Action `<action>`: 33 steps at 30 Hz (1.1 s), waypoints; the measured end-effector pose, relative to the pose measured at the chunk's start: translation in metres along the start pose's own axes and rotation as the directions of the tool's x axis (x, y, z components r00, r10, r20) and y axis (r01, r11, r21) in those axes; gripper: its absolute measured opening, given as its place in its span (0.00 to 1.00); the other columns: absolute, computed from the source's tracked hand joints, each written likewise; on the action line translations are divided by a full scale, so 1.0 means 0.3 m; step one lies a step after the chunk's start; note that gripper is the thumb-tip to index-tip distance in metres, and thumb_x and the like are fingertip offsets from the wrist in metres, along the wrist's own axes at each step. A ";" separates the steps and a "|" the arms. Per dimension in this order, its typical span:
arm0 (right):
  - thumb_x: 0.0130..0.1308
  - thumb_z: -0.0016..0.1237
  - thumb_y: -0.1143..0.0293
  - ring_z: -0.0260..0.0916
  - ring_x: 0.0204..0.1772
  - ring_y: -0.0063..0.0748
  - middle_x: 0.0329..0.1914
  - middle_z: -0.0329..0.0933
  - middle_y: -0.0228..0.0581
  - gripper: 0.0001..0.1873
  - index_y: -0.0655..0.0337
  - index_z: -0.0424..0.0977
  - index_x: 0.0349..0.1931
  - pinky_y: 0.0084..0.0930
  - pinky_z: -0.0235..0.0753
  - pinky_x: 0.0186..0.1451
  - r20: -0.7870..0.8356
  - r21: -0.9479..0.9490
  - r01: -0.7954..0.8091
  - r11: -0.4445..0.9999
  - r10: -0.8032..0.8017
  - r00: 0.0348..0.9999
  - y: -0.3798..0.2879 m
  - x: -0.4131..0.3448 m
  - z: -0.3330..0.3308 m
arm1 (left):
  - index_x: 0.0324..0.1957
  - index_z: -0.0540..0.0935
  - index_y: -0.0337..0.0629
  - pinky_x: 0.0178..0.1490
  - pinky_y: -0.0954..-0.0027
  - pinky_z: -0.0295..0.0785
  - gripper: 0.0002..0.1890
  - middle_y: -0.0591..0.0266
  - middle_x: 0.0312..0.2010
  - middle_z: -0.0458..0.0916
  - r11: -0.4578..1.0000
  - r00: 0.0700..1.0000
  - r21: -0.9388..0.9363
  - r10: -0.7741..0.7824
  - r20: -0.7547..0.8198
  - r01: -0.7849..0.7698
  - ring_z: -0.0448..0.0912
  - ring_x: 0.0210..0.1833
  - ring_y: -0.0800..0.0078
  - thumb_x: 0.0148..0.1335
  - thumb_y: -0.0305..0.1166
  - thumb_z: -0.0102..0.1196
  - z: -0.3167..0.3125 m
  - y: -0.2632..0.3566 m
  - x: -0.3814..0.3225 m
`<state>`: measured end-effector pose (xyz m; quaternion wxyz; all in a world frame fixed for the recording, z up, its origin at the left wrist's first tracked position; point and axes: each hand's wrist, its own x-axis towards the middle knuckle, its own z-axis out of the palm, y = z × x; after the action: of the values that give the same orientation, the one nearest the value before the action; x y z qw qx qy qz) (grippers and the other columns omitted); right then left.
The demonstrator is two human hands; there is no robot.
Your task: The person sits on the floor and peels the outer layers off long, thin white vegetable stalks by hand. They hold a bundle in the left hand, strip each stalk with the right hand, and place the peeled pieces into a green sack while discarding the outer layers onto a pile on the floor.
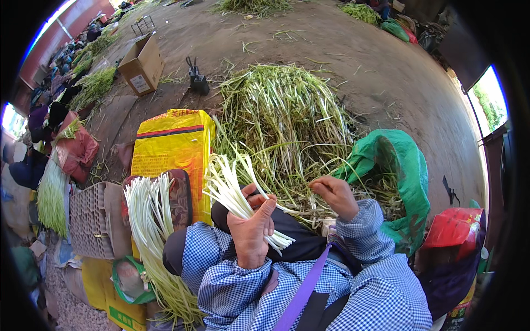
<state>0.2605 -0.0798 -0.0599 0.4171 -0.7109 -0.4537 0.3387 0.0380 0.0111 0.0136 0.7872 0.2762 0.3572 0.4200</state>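
My left hand [253, 229] is closed around a bunch of slender, peeled white vegetable stalks [225, 178]. One stalk stands out apart from the bunch, near the fingertips. To the right, my right hand [336, 197] is raised with thumb and fingers curled together; no stalk plainly shows in it. It hovers over loose leaves and trimmings beside a green woven sack [414, 178]. Beyond both hands lies a large heap of unpeeled green stalks [285, 111]. A long bundle of peeled stalks [151, 211] lies to my left, partly over a patterned cushion [181, 198].
A yellow printed sack [165, 149] lies beyond the cushion. Stacked egg trays [89, 221] stand at left. An open cardboard box [143, 66] and a black object [199, 84] are on the earth floor. People [31, 165] sit among stalk heaps at far left. A red bag [453, 231] is at right.
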 end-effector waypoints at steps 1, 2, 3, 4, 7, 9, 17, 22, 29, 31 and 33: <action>0.70 0.47 0.67 0.77 0.40 0.29 0.37 0.81 0.42 0.13 0.67 0.77 0.46 0.26 0.75 0.45 0.051 0.174 0.002 0.985 -0.011 0.999 -0.070 0.025 0.025 | 0.54 0.68 0.34 0.14 0.82 0.61 0.26 0.56 0.33 0.83 1.000 1.000 0.018 -0.004 -0.002 0.004 0.70 0.15 0.84 0.55 0.20 0.65 0.002 0.001 -0.002; 0.71 0.46 0.66 0.76 0.41 0.26 0.37 0.80 0.40 0.13 0.67 0.77 0.46 0.24 0.75 0.46 0.117 0.234 -0.017 0.972 -0.010 0.993 -0.134 0.038 0.033 | 0.55 0.68 0.33 0.15 0.82 0.61 0.26 0.56 0.33 0.83 1.000 1.000 0.024 0.000 0.003 0.000 0.70 0.15 0.84 0.55 0.20 0.65 0.004 0.002 -0.004; 0.72 0.45 0.65 0.74 0.42 0.22 0.37 0.80 0.37 0.14 0.68 0.77 0.46 0.22 0.74 0.46 0.182 0.291 -0.040 0.956 -0.015 0.983 -0.189 0.053 0.042 | 0.55 0.68 0.33 0.15 0.82 0.61 0.26 0.56 0.33 0.83 0.999 1.000 0.045 -0.004 -0.009 0.005 0.70 0.16 0.84 0.56 0.20 0.64 0.006 0.003 -0.007; 0.73 0.45 0.65 0.74 0.43 0.22 0.38 0.79 0.37 0.15 0.67 0.77 0.47 0.22 0.74 0.47 0.212 0.329 -0.025 0.944 -0.048 0.976 -0.235 0.077 0.060 | 0.56 0.67 0.33 0.15 0.82 0.61 0.27 0.55 0.33 0.83 0.998 1.000 0.055 0.000 -0.012 0.000 0.70 0.16 0.84 0.56 0.20 0.64 0.008 0.003 -0.011; 0.74 0.44 0.63 0.73 0.45 0.23 0.41 0.79 0.37 0.16 0.67 0.77 0.47 0.21 0.73 0.49 0.306 0.454 -0.009 0.891 -0.146 0.941 -0.329 0.124 0.099 | 0.59 0.66 0.32 0.15 0.82 0.62 0.29 0.56 0.34 0.83 0.996 1.000 0.088 0.008 -0.018 -0.006 0.71 0.17 0.84 0.56 0.19 0.63 0.013 0.003 -0.018; 0.74 0.43 0.62 0.72 0.47 0.23 0.44 0.78 0.37 0.16 0.67 0.77 0.47 0.21 0.72 0.50 0.380 0.548 -0.037 0.835 -0.209 0.901 -0.358 0.147 0.122 | 0.59 0.66 0.31 0.15 0.83 0.62 0.29 0.56 0.33 0.83 0.995 0.999 0.096 0.026 -0.019 -0.024 0.70 0.16 0.84 0.56 0.18 0.63 0.016 0.001 -0.019; 0.73 0.44 0.61 0.76 0.46 0.25 0.50 0.79 0.41 0.16 0.65 0.73 0.51 0.21 0.76 0.46 0.512 0.641 -0.301 0.706 -0.101 0.853 -0.360 0.169 0.160 | 0.62 0.62 0.31 0.15 0.83 0.62 0.31 0.56 0.34 0.83 0.994 0.999 0.103 0.035 -0.018 -0.033 0.72 0.18 0.84 0.57 0.17 0.60 0.016 -0.003 -0.025; 0.74 0.43 0.61 0.65 0.30 0.16 0.33 0.72 0.30 0.13 0.62 0.71 0.44 0.14 0.64 0.31 0.523 0.733 -0.416 0.538 -0.055 0.851 -0.360 0.144 0.168 | 0.62 0.63 0.31 0.15 0.82 0.63 0.31 0.55 0.35 0.83 0.999 1.000 0.048 0.013 -0.013 -0.013 0.71 0.18 0.84 0.57 0.17 0.59 0.010 0.001 -0.026; 0.74 0.40 0.66 0.50 0.18 0.11 0.19 0.63 0.23 0.10 0.63 0.71 0.39 0.10 0.51 0.21 0.382 0.803 -0.373 0.466 0.079 0.921 -0.360 0.111 0.188 | 0.62 0.63 0.31 0.15 0.82 0.62 0.30 0.59 0.32 0.82 0.998 0.999 0.053 0.028 -0.016 -0.027 0.71 0.18 0.84 0.58 0.18 0.60 0.013 -0.001 -0.025; 0.74 0.40 0.66 0.50 0.18 0.11 0.19 0.62 0.23 0.11 0.64 0.71 0.40 0.10 0.51 0.21 0.303 0.822 -0.290 0.490 0.055 0.951 -0.362 0.093 0.189 | 0.61 0.63 0.31 0.15 0.81 0.62 0.30 0.60 0.31 0.81 0.997 0.999 0.075 0.024 -0.031 -0.022 0.71 0.17 0.83 0.58 0.18 0.60 0.016 -0.004 -0.026; 0.75 0.38 0.67 0.49 0.18 0.10 0.20 0.62 0.24 0.10 0.64 0.70 0.38 0.09 0.51 0.20 0.203 0.865 -0.201 0.460 0.044 0.978 -0.363 0.064 0.189 | 0.61 0.63 0.32 0.15 0.81 0.62 0.30 0.61 0.30 0.81 0.996 0.998 0.086 0.037 -0.042 -0.033 0.70 0.17 0.83 0.58 0.18 0.60 0.016 -0.006 -0.026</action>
<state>0.1789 -0.0196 0.0122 0.6620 -0.3972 -0.1923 0.6058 0.0396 0.0030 0.0177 0.7594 0.3064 0.3870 0.4240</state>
